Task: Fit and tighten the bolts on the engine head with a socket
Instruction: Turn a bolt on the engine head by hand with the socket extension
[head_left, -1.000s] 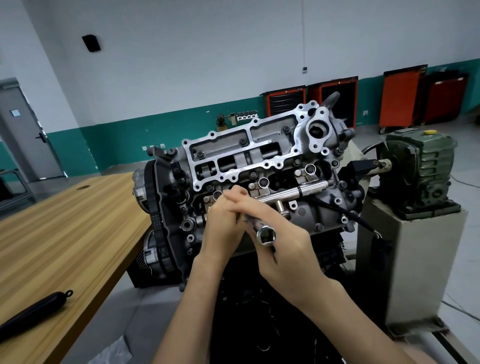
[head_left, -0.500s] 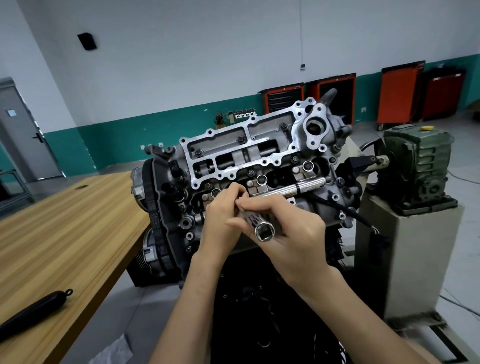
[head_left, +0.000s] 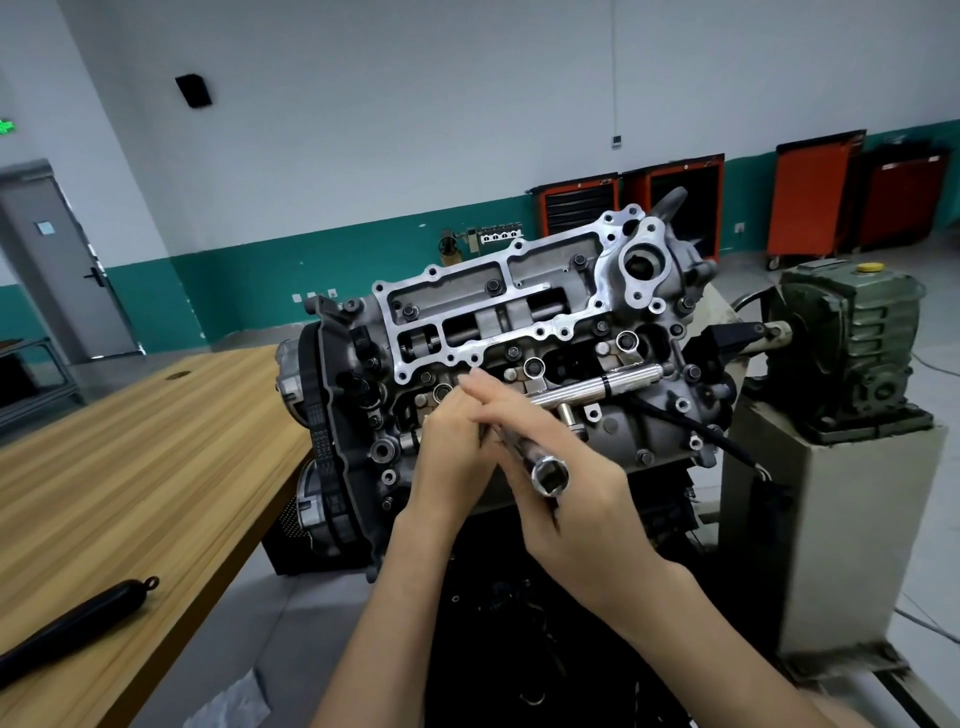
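The engine head (head_left: 519, 332) stands tilted toward me on a stand, with several bolts seated in its silver cam frame. My right hand (head_left: 576, 509) holds a long chrome socket tool (head_left: 550, 474) in front of the head's lower middle. The tool's open hex end faces me and its shaft runs up-left under my fingers. My left hand (head_left: 447, 452) meets it from the left, fingers curled and pinching at the tool's far end. Whatever sits between those fingertips is hidden.
A chrome rod (head_left: 597, 387) lies across the head just behind my hands. A wooden table (head_left: 130, 467) on the left carries a black handle (head_left: 78, 623). A green gearbox (head_left: 852, 338) sits on a concrete pedestal (head_left: 821, 545) at right. Red tool cabinets (head_left: 810, 197) line the back wall.
Both hands stay joined at the same spot on the head. The socket's open end has shifted slightly right and down.
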